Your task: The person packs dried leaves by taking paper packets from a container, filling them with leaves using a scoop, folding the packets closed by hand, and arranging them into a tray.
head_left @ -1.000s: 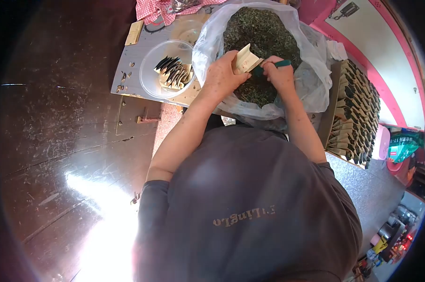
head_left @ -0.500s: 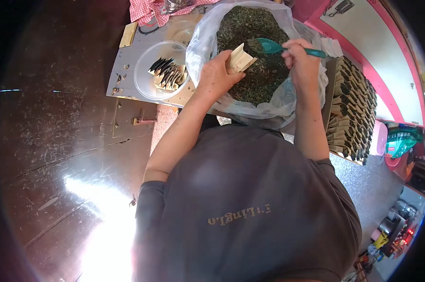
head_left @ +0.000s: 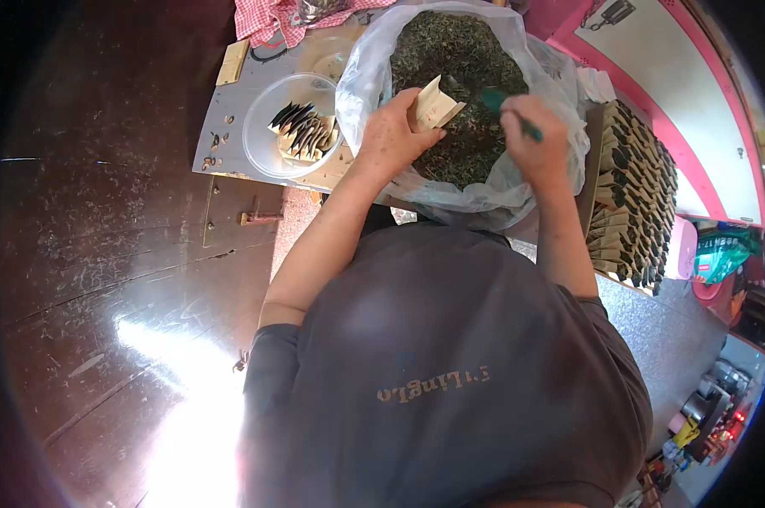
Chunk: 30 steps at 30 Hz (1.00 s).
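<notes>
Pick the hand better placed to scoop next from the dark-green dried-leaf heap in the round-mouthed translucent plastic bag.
Right, probably: the right hand grips the green long-handled plastic spoon over the heap. The left hand is occupied, holding the small cream paper packet.

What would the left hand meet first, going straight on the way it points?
Past the paper packet it holds, the left hand would likely meet the leafy heap; its height above that is unclear.

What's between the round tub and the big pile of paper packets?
In the head view, the open plastic bag of dark leafy bits lies between the tub and the pile, with the left hand and right hand over it.
</notes>
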Motion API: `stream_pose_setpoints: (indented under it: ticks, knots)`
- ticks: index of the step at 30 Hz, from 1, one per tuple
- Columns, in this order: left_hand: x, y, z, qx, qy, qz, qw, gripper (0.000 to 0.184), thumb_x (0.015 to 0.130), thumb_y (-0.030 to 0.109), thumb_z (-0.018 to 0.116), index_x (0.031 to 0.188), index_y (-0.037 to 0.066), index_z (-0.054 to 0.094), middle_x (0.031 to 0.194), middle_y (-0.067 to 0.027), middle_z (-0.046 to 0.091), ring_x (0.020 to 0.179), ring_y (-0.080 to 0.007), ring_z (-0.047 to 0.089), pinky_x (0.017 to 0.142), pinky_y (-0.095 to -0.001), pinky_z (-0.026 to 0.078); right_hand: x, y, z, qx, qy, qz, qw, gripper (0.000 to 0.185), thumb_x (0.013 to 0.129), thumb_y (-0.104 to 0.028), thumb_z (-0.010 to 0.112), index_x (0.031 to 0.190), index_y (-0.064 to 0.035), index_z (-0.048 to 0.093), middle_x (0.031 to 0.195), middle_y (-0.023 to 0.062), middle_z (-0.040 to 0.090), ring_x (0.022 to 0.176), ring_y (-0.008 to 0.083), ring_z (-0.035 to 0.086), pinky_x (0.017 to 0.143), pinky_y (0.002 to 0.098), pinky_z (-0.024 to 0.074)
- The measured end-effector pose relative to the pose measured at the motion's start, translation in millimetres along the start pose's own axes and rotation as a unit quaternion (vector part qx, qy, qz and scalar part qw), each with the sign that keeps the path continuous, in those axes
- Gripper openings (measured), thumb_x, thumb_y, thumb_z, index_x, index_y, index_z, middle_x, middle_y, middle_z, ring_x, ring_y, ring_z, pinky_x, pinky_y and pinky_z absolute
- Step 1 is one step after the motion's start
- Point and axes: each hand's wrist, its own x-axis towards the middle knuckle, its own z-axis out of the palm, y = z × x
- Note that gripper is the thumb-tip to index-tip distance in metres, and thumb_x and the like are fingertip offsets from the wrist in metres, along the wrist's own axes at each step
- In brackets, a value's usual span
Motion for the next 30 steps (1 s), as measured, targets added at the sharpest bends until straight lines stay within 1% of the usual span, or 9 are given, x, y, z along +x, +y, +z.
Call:
stream_pose_setpoints:
  ticks: [4, 8, 10, 13, 16, 18, 20, 23, 30]
  knots:
    - [3.4, 2.6, 7.6, -0.131, 0.005, 0.038, 0.991, 0.063, 0.071, 0.015, 0.081, 0.126, 0.006, 0.052, 0.100, -0.0069, 0.066, 0.091, -0.0159, 0.062, 0.078, -0.0305, 0.051, -32.8, 10.0, 5.7, -0.147, -0.277, 0.030, 0.949, 0.026, 0.074, 0.003, 0.061, 0.098, -0.0038, 0.064, 0.093, 0.0144, 0.063, 0.081, 0.0334, 0.062, 0.072, 0.0383, 0.0499]
    - [3.4, 6.4, 10.1, -0.239, -0.046, -0.004, 0.970, 0.063, 0.074, 0.006, 0.079, 0.129, 0.006, 0.050, 0.105, -0.0039, 0.064, 0.097, -0.0120, 0.059, 0.082, -0.0288, 0.050, -7.2, -14.0, 0.7, 0.011, -0.017, 0.053, 0.998, 0.043, 0.071, 0.008, 0.055, 0.112, -0.0047, 0.063, 0.097, 0.0111, 0.062, 0.084, 0.0240, 0.063, 0.074, 0.0329, 0.0499]
    - [1.3, 14.7, 11.4, -0.242, -0.054, -0.009, 0.969, 0.063, 0.071, 0.007, 0.080, 0.127, 0.006, 0.051, 0.105, -0.0059, 0.065, 0.096, -0.0132, 0.060, 0.082, -0.0291, 0.050, 3.0, -30.5, -4.6, 0.065, -0.012, 0.112, 0.992, 0.047, 0.071, 0.009, 0.055, 0.115, -0.0044, 0.062, 0.105, 0.0119, 0.062, 0.085, 0.0202, 0.061, 0.076, 0.0298, 0.0493]
    - [1.0, 15.6, 15.2, -0.247, -0.056, 0.007, 0.967, 0.062, 0.069, 0.008, 0.081, 0.124, 0.006, 0.053, 0.102, -0.0082, 0.066, 0.093, -0.0146, 0.061, 0.083, -0.0291, 0.050, 11.9, -35.0, -2.0, 0.069, -0.093, -0.054, 0.992, 0.043, 0.070, 0.005, 0.059, 0.112, -0.0040, 0.063, 0.114, 0.0149, 0.063, 0.091, 0.0255, 0.064, 0.075, 0.0305, 0.0524]
    - [0.9, 7.4, 17.6, -0.256, -0.046, 0.010, 0.966, 0.062, 0.068, 0.008, 0.081, 0.124, 0.006, 0.053, 0.101, -0.0081, 0.066, 0.092, -0.0152, 0.061, 0.083, -0.0294, 0.049, 20.6, -47.0, -15.4, 0.111, -0.043, 0.059, 0.991, 0.045, 0.071, 0.007, 0.055, 0.115, -0.0025, 0.061, 0.118, 0.0144, 0.061, 0.098, 0.0222, 0.062, 0.083, 0.0301, 0.0495]
    - [2.1, 8.3, 16.2, -0.264, -0.048, -0.002, 0.963, 0.062, 0.068, 0.008, 0.081, 0.123, 0.006, 0.053, 0.101, -0.0079, 0.066, 0.092, -0.0155, 0.061, 0.084, -0.0299, 0.049, 19.1, -33.3, -5.6, 0.026, -0.120, -0.093, 0.988, 0.044, 0.071, 0.008, 0.055, 0.114, -0.0026, 0.062, 0.115, 0.0144, 0.063, 0.094, 0.0215, 0.063, 0.081, 0.0294, 0.0503]
    - [0.8, 15.9, 12.3, -0.220, -0.051, -0.009, 0.974, 0.060, 0.068, 0.009, 0.081, 0.122, 0.005, 0.054, 0.102, -0.0079, 0.066, 0.094, -0.0157, 0.061, 0.085, -0.0300, 0.049, 11.3, -40.8, 2.2, 0.076, -0.120, 0.007, 0.990, 0.042, 0.070, 0.008, 0.056, 0.110, -0.0022, 0.064, 0.110, 0.0143, 0.065, 0.094, 0.0249, 0.064, 0.082, 0.0316, 0.0510]
    - [3.6, 1.5, 17.5, -0.232, -0.054, 0.027, 0.971, 0.060, 0.069, 0.009, 0.081, 0.122, 0.005, 0.055, 0.104, -0.0067, 0.065, 0.096, -0.0133, 0.060, 0.082, -0.0284, 0.049, 17.8, -37.8, -5.2, 0.035, 0.011, -0.093, 0.995, 0.036, 0.068, 0.007, 0.058, 0.102, -0.0030, 0.066, 0.101, 0.0140, 0.067, 0.096, 0.0281, 0.065, 0.082, 0.0361, 0.0521]
    - [-4.6, 9.3, 17.1, -0.382, -0.207, 0.006, 0.901, 0.065, 0.076, -0.011, 0.068, 0.134, 0.003, 0.043, 0.117, -0.0062, 0.057, 0.103, -0.0136, 0.057, 0.087, -0.0287, 0.049, -1.3, -33.8, -16.6, -0.008, -0.063, -0.123, 0.990, 0.012, 0.068, -0.001, 0.063, 0.079, -0.0059, 0.062, 0.079, 0.0055, 0.060, 0.075, 0.0251, 0.061, 0.065, 0.0334, 0.0508]
